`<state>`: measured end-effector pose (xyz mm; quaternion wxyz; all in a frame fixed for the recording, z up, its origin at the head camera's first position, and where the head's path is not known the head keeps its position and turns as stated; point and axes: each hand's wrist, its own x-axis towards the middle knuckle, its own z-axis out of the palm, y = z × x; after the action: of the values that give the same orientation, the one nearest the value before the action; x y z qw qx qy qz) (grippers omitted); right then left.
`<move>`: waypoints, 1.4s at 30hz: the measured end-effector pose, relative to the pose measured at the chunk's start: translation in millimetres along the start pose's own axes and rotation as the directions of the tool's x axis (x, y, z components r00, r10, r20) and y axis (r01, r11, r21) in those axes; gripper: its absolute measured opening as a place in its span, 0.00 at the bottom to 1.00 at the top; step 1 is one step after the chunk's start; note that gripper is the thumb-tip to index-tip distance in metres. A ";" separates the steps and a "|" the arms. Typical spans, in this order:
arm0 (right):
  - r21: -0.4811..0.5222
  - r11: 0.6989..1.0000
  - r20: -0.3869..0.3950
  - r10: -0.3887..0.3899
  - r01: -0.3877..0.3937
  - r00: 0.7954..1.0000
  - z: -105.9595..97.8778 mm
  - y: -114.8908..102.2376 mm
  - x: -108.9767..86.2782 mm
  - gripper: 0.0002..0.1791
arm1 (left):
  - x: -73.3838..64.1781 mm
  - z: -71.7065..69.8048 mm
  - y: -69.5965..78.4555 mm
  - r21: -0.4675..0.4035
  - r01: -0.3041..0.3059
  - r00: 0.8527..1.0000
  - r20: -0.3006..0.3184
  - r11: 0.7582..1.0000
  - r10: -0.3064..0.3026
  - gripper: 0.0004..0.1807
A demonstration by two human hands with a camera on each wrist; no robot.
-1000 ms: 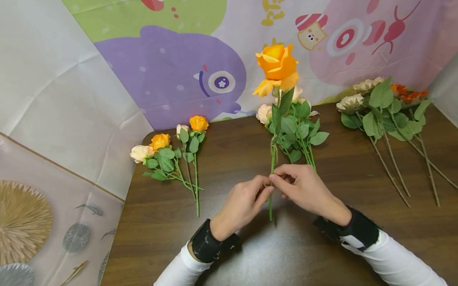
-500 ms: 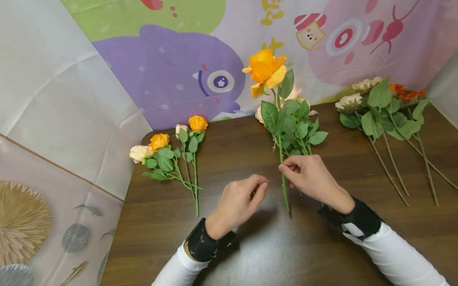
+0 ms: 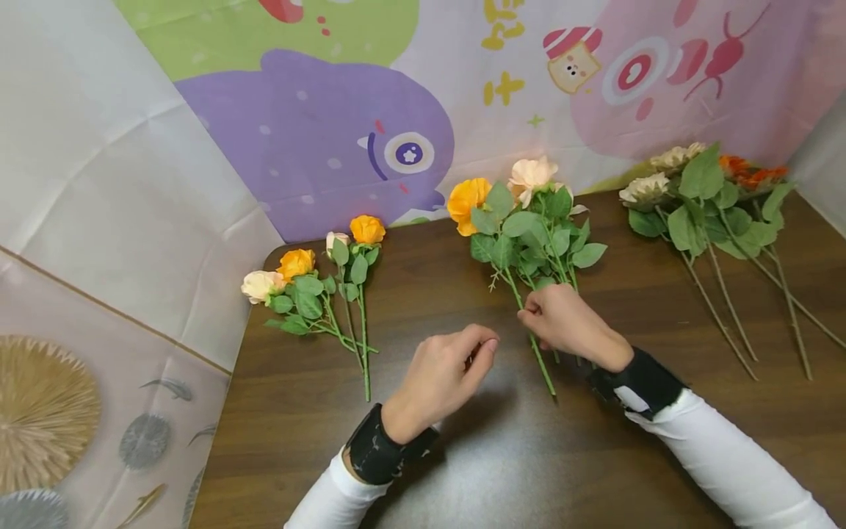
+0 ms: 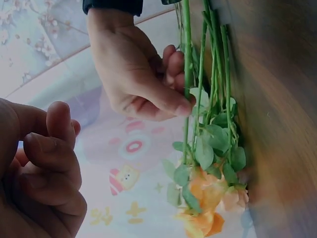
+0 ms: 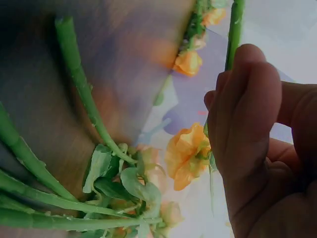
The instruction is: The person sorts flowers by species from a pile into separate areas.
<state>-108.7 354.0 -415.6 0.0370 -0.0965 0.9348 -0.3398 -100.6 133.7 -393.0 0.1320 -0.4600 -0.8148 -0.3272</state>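
Note:
My right hand pinches the green stem of an orange rose. The rose is tilted to the left, its bloom low beside a bunch of peach roses with green leaves. In the left wrist view the held stem passes between thumb and fingers, apart from the other stems. In the right wrist view the fingers hide part of the stem, and the orange bloom shows beyond them. My left hand hovers over the table with loosely curled fingers and holds nothing.
Orange and pale roses lie at the table's left. On the right lie cream and orange flowers with long stems spread toward the front. A printed cloth hangs behind the brown table.
My left hand has let go of the stem and stays near its place. The right hand has lowered the orange rose from upright to a leftward tilt beside the peach roses.

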 end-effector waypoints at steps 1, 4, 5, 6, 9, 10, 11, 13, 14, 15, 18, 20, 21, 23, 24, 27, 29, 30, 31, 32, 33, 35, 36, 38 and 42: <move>0.000 1.000 0.012 0.003 -0.003 1.000 1.0 0.7 2.5 0.21 | -0.2 0.0 -0.2 -0.001 0.006 1.000 0.003 1.000 -0.006 0.07; 0.023 0.999 0.042 0.022 -0.023 0.999 5.2 1.9 11.2 0.22 | -0.5 -0.2 -0.6 -0.001 0.017 1.000 0.014 1.000 -0.017 0.08; 0.036 0.999 0.057 0.035 -0.038 0.998 7.1 2.3 14.4 0.21 | -0.4 -0.3 -0.6 -0.002 0.019 1.000 0.019 1.000 -0.019 0.08; 0.049 0.998 0.069 0.046 -0.050 0.997 9.4 3.3 17.7 0.21 | -0.4 -0.2 -0.7 0.000 0.019 1.000 0.022 1.000 -0.019 0.08; 0.092 0.992 0.110 0.081 -0.091 0.991 15.8 7.9 26.4 0.19 | -0.4 0.6 -0.3 0.003 0.022 0.999 0.033 1.000 -0.022 0.08; 0.099 0.990 0.118 0.090 -0.102 0.989 17.8 9.8 28.6 0.19 | -0.3 0.8 0.0 0.007 0.024 0.999 0.035 1.000 -0.024 0.08; 0.110 0.987 0.129 0.100 -0.115 0.987 19.4 11.6 30.3 0.19 | -0.3 1.0 0.5 0.009 0.026 0.999 0.038 1.000 -0.026 0.08; 0.129 0.983 0.150 0.109 -0.129 0.983 22.8 15.4 33.5 0.19 | 0.0 1.2 1.1 0.015 0.028 0.999 0.040 0.999 -0.029 0.07; 0.134 0.982 0.161 0.110 -0.132 0.981 24.3 16.7 34.7 0.19 | 0.2 1.2 1.3 0.018 0.028 0.999 0.039 0.999 -0.029 0.07; 0.140 0.981 0.173 0.111 -0.135 0.979 25.8 17.9 36.1 0.19 | 0.5 1.0 1.5 0.018 0.028 0.999 0.040 0.999 -0.029 0.07; 0.156 0.975 0.211 0.120 -0.155 0.970 28.8 19.2 39.8 0.18 | 1.1 0.9 0.9 0.025 0.024 0.999 0.040 0.999 -0.025 0.07; 0.158 0.974 0.222 0.126 -0.163 0.967 29.2 18.6 41.5 0.19 | 1.5 0.4 0.2 0.025 0.026 0.999 0.044 0.999 -0.027 0.07; 0.155 0.974 0.225 0.129 -0.166 0.966 29.1 18.0 42.2 0.19 | 1.7 0.0 -0.2 0.019 0.029 0.998 0.048 0.999 -0.030 0.07; 0.144 0.976 0.227 0.131 -0.166 0.965 28.4 16.2 43.0 0.21 | 1.8 -1.1 -1.3 0.007 0.041 0.998 0.057 0.999 -0.041 0.07; 0.128 0.978 0.223 0.131 -0.162 0.966 27.8 15.0 42.9 0.22 | 1.7 -1.7 -2.0 0.000 0.048 0.997 0.062 0.999 -0.048 0.07; 0.067 0.989 0.211 0.117 -0.133 0.970 23.3 9.3 39.3 0.23 | 1.8 -4.0 -4.6 -0.009 0.067 0.995 0.071 0.998 -0.066 0.08; 0.042 0.993 0.193 0.100 -0.110 0.976 17.7 2.4 34.1 0.21 | 2.3 -6.6 -7.6 0.006 0.083 0.994 0.070 0.997 -0.083 0.08; 0.038 0.994 0.180 0.089 -0.098 0.980 14.0 -1.9 31.0 0.20 | 2.6 -8.3 -9.6 0.017 0.095 0.993 0.070 0.995 -0.096 0.08; 0.047 0.996 0.165 0.073 -0.082 0.984 9.9 -6.3 27.8 0.18 | 3.1 -10.6 -12.2 0.034 0.112 0.991 0.069 0.993 -0.115 0.08; 0.068 0.995 0.145 0.056 -0.066 0.988 5.6 -10.6 24.5 0.16 | 3.5 -13.3 -15.0 0.052 0.138 0.987 0.073 0.989 -0.141 0.08; 0.100 0.994 0.126 0.041 -0.054 0.991 1.3 -14.7 21.4 0.14 | 3.6 -16.1 -18.8 0.076 0.170 0.981 0.081 0.983 -0.176 0.08; 0.171 0.984 0.086 0.030 -0.044 0.996 -7.4 -21.8 15.1 0.12 | 3.1 -21.9 -28.6 0.133 0.257 0.956 0.113 0.957 -0.272 0.09; 0.209 0.977 0.070 0.031 -0.045 0.997 -11.4 -24.4 12.2 0.11 | 2.3 -24.6 -34.6 0.169 0.308 0.933 0.139 0.936 -0.331 0.09; 0.277 0.959 0.048 0.042 -0.054 0.998 -17.6 -27.1 6.8 0.10 | -0.3 -29.3 -47.9 0.263 0.412 0.862 0.197 0.873 -0.466 0.10; 0.332 0.942 0.035 0.047 -0.056 0.998 -22.5 -27.8 1.1 0.11 | -7.6 -33.4 -76.2 0.438 0.564 0.672 0.249 0.700 -0.697 0.13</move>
<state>-108.5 347.1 -380.6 0.0742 -0.0689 0.8655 -0.4905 -163.1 79.2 -403.2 -0.0856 -0.1726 -0.9747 -0.1132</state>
